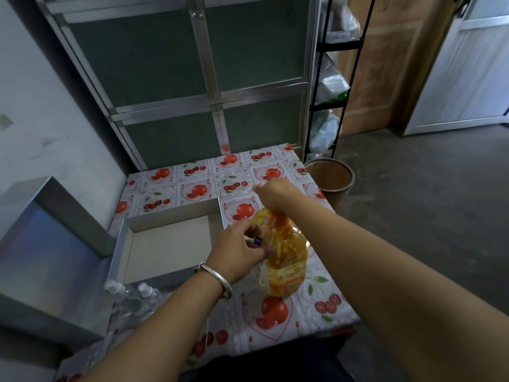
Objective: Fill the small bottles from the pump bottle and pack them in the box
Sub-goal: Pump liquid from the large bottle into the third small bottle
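A large clear pump bottle (287, 257) of orange-yellow liquid stands on the fruit-print table (316, 310). My right hand (275, 195) rests on its orange pump top, fingers bent over it. My left hand (238, 250) pinches a small bottle (256, 239) with a blue mark right against the pump bottle's neck; most of it is hidden by my fingers. The silver box (132, 224), open and with nothing inside, lies to the left. Two clear small bottles (137, 296) with white caps lie in front of the box.
The silver box lid (46, 260) leans at the table's left edge. A glass-door cabinet (192, 78) stands behind the table, a brown bin (329, 179) on the floor at its right corner, and a black rack (330, 106) with plastic bags beyond.
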